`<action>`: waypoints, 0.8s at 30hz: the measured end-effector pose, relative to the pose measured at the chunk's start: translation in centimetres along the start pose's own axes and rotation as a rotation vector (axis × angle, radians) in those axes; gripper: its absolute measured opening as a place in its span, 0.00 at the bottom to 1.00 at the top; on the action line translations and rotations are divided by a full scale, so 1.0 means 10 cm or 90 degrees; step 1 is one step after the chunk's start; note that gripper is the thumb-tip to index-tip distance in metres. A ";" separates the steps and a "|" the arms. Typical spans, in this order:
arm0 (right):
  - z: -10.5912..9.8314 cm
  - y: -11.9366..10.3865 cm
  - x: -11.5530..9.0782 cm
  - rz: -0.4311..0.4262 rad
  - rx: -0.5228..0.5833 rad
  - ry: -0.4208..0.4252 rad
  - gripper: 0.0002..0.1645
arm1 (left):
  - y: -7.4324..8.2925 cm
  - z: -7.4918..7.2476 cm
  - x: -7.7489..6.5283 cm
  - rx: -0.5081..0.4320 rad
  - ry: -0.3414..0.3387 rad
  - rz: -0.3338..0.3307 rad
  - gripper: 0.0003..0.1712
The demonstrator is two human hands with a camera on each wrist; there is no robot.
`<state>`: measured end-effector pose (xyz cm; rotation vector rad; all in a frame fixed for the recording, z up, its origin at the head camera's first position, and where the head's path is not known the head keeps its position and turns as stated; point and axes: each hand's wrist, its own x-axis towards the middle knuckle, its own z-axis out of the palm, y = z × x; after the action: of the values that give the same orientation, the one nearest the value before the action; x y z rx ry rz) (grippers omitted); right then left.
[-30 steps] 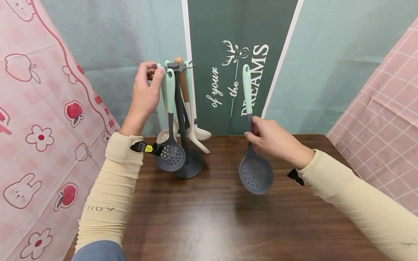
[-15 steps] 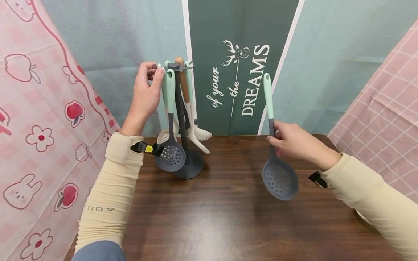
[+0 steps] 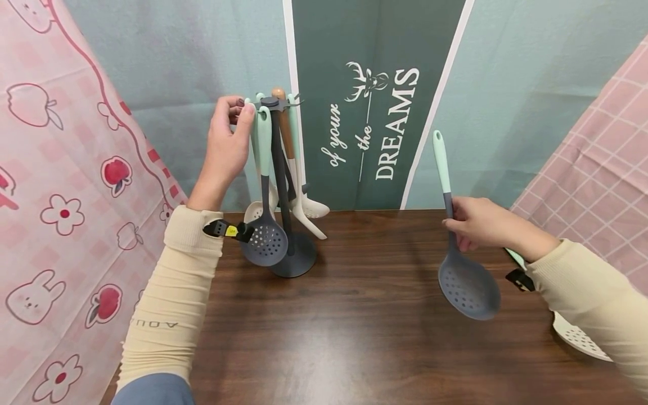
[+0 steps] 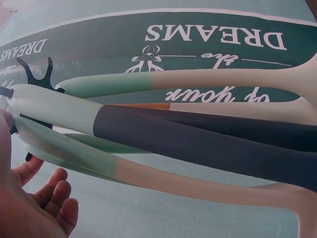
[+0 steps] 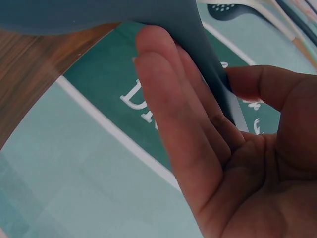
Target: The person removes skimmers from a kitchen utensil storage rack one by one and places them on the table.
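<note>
My right hand (image 3: 478, 222) holds a grey skimmer (image 3: 469, 287) with a mint handle by its neck, bowl down, above the right side of the table. In the right wrist view the thumb and fingers pinch the grey neck (image 5: 198, 54). At the left, my left hand (image 3: 228, 138) pinches the top of the dark utensil rack (image 3: 293, 261), at a hook where a mint-and-beige handle (image 4: 64, 148) hangs. Another grey skimmer (image 3: 264, 242) hangs in front on the rack. Behind it are white utensils, one a spoon-like piece (image 3: 306, 216) with a wooden handle.
A white slotted utensil (image 3: 582, 337) lies on the brown table (image 3: 324, 326) at the right, partly hidden by my right sleeve. A mint handle (image 3: 515, 257) shows beside that wrist. A blue-green printed cloth (image 3: 379, 34) stands behind; pink cloths hang at both sides.
My right hand has carried the grey skimmer to the right and slightly toward me. The white slotted utensil has come into sight under the right sleeve. My left hand stays at the rack.
</note>
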<state>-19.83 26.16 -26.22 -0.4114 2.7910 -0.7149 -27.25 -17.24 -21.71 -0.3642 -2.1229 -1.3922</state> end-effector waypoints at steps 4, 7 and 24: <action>-0.04 0.12 -0.03 0.018 0.001 -0.017 0.09 | 0.01 0.00 0.00 -0.005 0.000 0.003 0.20; -0.05 0.20 -0.05 0.029 -0.006 -0.020 0.10 | 0.01 0.00 0.00 -0.007 0.003 0.005 0.19; 0.06 0.71 -0.15 0.096 -0.020 -0.104 0.11 | 0.02 0.01 0.00 -0.007 -0.003 0.000 0.20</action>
<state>-19.75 32.35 -30.00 -0.2497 2.6485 -0.5780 -27.22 -17.04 -21.60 -0.3725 -2.1189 -1.4053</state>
